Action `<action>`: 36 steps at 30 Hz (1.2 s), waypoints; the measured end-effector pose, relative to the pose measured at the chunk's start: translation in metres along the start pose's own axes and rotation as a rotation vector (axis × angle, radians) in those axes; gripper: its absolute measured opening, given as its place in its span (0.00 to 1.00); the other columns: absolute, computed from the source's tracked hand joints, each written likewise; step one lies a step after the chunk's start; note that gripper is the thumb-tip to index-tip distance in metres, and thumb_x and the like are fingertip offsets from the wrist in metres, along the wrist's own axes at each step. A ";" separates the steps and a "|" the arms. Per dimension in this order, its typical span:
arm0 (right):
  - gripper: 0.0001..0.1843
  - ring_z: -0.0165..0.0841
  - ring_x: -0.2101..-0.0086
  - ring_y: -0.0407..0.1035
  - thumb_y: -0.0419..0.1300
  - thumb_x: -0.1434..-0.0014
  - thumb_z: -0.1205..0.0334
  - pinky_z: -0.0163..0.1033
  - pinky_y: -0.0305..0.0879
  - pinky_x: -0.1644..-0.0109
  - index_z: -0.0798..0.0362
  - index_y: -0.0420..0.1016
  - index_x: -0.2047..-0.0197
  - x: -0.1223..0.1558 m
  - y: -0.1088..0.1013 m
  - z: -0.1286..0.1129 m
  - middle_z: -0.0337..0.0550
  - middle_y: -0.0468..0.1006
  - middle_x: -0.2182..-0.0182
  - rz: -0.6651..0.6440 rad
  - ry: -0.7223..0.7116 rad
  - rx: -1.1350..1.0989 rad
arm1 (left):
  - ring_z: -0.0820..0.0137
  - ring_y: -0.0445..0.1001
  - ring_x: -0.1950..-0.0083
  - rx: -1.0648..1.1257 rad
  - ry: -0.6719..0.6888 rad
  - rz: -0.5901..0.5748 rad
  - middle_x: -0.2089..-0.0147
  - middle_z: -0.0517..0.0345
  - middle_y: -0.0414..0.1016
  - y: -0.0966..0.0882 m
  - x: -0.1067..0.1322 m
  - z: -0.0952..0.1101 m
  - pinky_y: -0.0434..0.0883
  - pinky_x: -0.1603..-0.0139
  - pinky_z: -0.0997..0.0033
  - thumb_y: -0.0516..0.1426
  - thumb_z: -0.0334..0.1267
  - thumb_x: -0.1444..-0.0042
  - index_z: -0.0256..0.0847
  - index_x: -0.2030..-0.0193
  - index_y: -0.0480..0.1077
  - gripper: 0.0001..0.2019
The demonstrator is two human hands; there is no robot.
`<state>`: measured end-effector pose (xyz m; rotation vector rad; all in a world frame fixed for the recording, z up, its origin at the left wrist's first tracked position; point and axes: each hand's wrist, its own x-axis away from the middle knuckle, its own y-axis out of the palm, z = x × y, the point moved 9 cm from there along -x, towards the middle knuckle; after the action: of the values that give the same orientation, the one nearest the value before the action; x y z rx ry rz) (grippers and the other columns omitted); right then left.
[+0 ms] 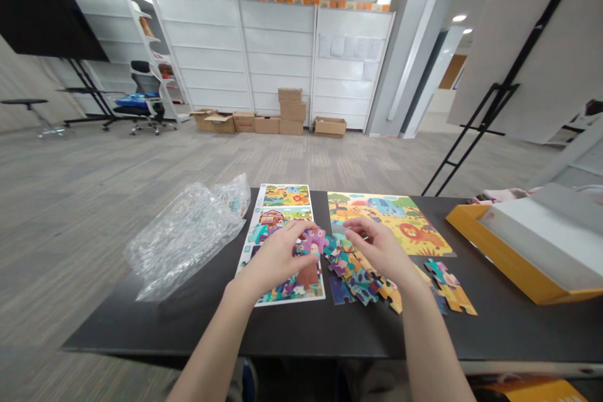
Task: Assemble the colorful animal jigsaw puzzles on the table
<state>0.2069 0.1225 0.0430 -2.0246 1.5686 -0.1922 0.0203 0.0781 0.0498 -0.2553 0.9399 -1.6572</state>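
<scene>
My left hand (277,255) pinches a purple puzzle piece (315,240) just above a printed picture sheet (284,201) that lies flat on the dark table (198,320). Beside it, my right hand (379,247) hovers with curled fingers over a heap of loose colourful puzzle pieces (358,276); whether it holds one is hidden. A finished safari puzzle (391,220) with a lion lies behind the heap. More loose pieces (450,286) lie to the right.
Crumpled clear plastic wrap (186,235) covers the table's left part. An open yellow box with a white lid (527,245) sits at the right. An easel with a white board (527,56) stands behind; cardboard boxes (291,111) and an office chair (141,97) are far off.
</scene>
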 end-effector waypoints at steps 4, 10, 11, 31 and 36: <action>0.14 0.38 0.67 0.74 0.58 0.40 0.52 0.41 0.67 0.62 0.52 0.78 0.58 0.004 -0.030 0.017 0.45 0.80 0.68 0.073 0.075 0.233 | 0.56 0.67 0.35 -0.132 0.002 0.031 0.37 0.48 0.70 -0.014 0.004 -0.011 0.64 0.32 0.52 0.66 0.43 0.45 0.44 0.43 0.71 0.23; 0.12 0.36 0.69 0.72 0.62 0.42 0.53 0.39 0.62 0.66 0.52 0.78 0.61 0.012 -0.010 0.024 0.44 0.80 0.68 -0.160 0.125 0.457 | 0.52 0.66 0.35 -0.306 -0.074 -0.033 0.41 0.45 0.72 -0.009 0.009 -0.037 0.64 0.33 0.47 0.66 0.47 0.46 0.41 0.48 0.73 0.21; 0.13 0.37 0.68 0.72 0.63 0.43 0.52 0.39 0.62 0.66 0.52 0.78 0.61 0.012 -0.005 0.022 0.44 0.80 0.67 -0.172 0.116 0.474 | 0.52 0.66 0.35 -0.324 -0.078 -0.046 0.41 0.44 0.72 -0.008 0.009 -0.039 0.64 0.34 0.47 0.66 0.47 0.45 0.41 0.47 0.73 0.21; 0.17 0.32 0.70 0.66 0.74 0.61 0.63 0.34 0.56 0.71 0.51 0.73 0.68 0.034 0.007 0.039 0.37 0.74 0.72 -0.340 0.304 0.437 | 0.50 0.68 0.37 -0.402 -0.089 -0.148 0.41 0.39 0.73 0.009 0.014 -0.045 0.65 0.35 0.48 0.61 0.45 0.41 0.37 0.46 0.74 0.19; 0.17 0.31 0.72 0.65 0.73 0.60 0.64 0.34 0.54 0.72 0.51 0.71 0.68 0.032 0.005 0.037 0.36 0.72 0.73 -0.328 0.265 0.414 | 0.51 0.69 0.37 -0.324 -0.052 -0.091 0.41 0.41 0.73 0.005 0.011 -0.030 0.65 0.34 0.49 0.62 0.40 0.43 0.37 0.45 0.73 0.19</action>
<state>0.2282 0.1043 0.0026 -1.9580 1.2005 -0.8669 0.0016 0.0815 0.0234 -0.5645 1.1706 -1.5674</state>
